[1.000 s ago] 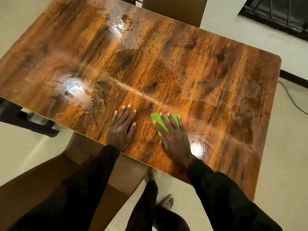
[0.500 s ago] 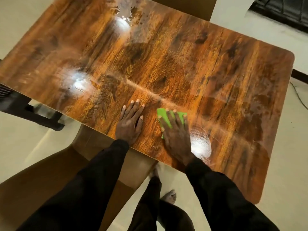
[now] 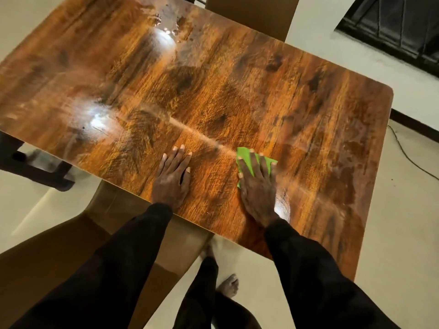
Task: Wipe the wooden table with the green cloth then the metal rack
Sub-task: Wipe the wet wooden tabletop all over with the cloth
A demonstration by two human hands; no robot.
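The glossy wooden table [image 3: 237,91] fills most of the view, with wet streaks and bright light reflections on it. A small green cloth [image 3: 247,160] lies flat near the table's front edge, and my right hand [image 3: 257,186] presses down on it with fingers spread, covering most of it. My left hand [image 3: 172,176] rests flat on the bare wood to the left of the cloth, fingers together, holding nothing. No metal rack is in view.
A brown chair [image 3: 47,257] stands below the table's front edge at the left, another chair back [image 3: 251,15] at the far side. A dark stand [image 3: 31,167] sits on the floor at left. My bare feet [image 3: 229,283] are on the pale floor. A cable [image 3: 408,160] runs at right.
My right hand has slid the green cloth a little to the right along the front of the table. My left hand stays flat in the same spot. The camera has shifted slightly.
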